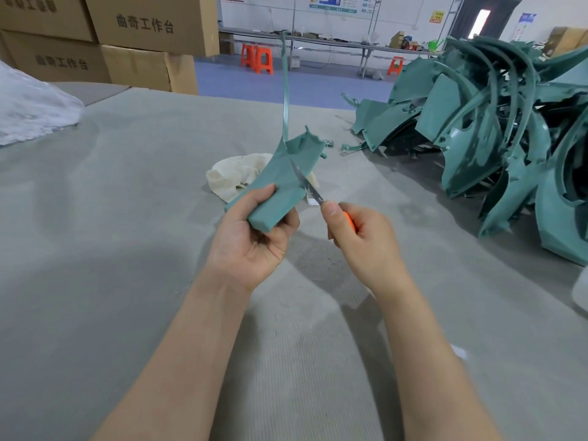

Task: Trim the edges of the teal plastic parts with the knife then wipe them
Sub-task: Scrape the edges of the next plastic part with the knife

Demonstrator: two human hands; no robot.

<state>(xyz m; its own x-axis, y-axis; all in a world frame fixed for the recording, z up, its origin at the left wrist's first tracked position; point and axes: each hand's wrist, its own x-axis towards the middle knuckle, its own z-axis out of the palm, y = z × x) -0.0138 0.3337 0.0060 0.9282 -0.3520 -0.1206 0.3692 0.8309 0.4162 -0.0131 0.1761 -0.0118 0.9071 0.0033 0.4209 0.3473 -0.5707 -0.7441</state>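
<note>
— Where's the curved teal plastic part [280,183]?
— Above the grey counter [127,218], gripped in the left hand [254,240].
— And the right hand [362,243]?
— Clenched round the orange-handled knife [308,187], blade touching the part's edge.

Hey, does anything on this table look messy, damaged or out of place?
Nothing looks damaged. The teal parts at the right lie in a tangled heap, and a pale shaving shows where the knife meets the held part.
</note>
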